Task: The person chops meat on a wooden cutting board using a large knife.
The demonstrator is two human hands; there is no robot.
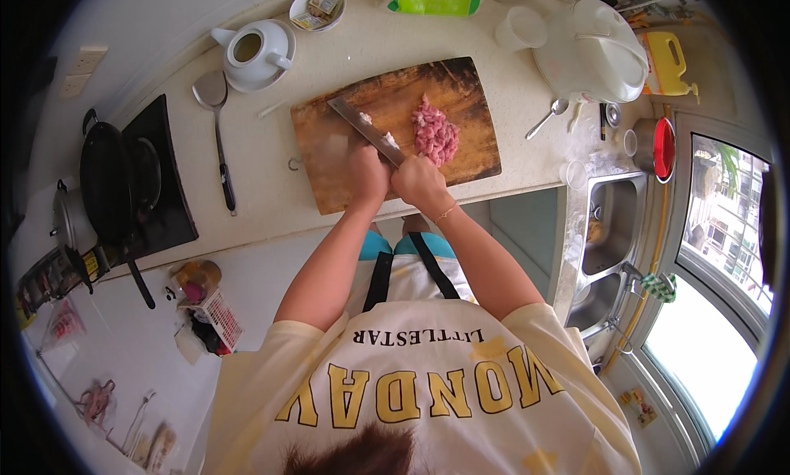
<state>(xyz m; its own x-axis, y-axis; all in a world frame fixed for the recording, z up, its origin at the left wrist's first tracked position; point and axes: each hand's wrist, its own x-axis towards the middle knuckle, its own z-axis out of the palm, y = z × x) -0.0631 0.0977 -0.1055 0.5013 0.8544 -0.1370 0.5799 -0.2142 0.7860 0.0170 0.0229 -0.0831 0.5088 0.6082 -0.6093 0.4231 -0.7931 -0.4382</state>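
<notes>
A wooden cutting board [395, 86] lies on the counter in front of me. My right hand [421, 180] is closed around the handle end of a kitchen knife [361, 124], whose blade slants across the board towards the upper left. Close beside the blade is my left hand [369, 172]; its fingers are partly hidden, so whether they hold anything does not show. Small white pieces [389, 140] sit at the blade's far edge. Diced raw meat [436, 132] is heaped on the board's right part.
A spatula [219, 129], a white teapot [250, 52] and a black wok [108, 182] are to the left. On the right are a spoon [547, 119], a plastic cup [574, 174], a white appliance [592, 52] and a steel double sink [614, 228].
</notes>
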